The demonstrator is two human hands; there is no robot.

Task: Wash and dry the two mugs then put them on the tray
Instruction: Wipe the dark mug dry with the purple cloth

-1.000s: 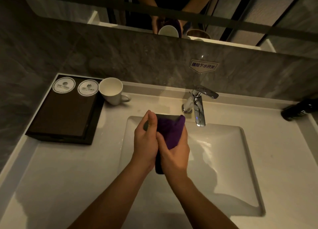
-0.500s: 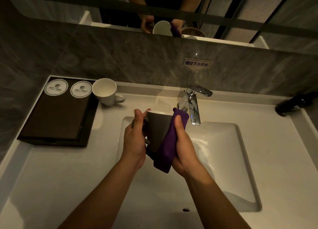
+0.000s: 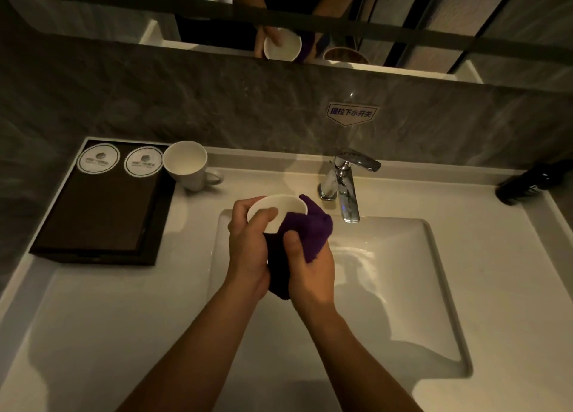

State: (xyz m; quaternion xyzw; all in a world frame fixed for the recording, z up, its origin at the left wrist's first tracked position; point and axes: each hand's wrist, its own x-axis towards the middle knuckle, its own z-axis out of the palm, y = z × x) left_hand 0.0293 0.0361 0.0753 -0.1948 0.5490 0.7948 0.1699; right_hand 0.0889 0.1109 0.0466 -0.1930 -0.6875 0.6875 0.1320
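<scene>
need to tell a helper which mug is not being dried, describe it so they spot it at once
Start at the dark tray on the counter's left. Right beside its far right corner stands a white mug, upright, handle pointing toward the faucet. Unlike the other mug, no hand or purple cloth touches it.

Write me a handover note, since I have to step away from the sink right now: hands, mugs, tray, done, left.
Left hand grips the held mug over the basin.
Right hand presses the purple cloth against its side.
Second mug stands on the counter beside the tray; I cannot tell whether it is washed.
Done: nothing on the tray yet.
Left: finish drying, tray both mugs.
</scene>
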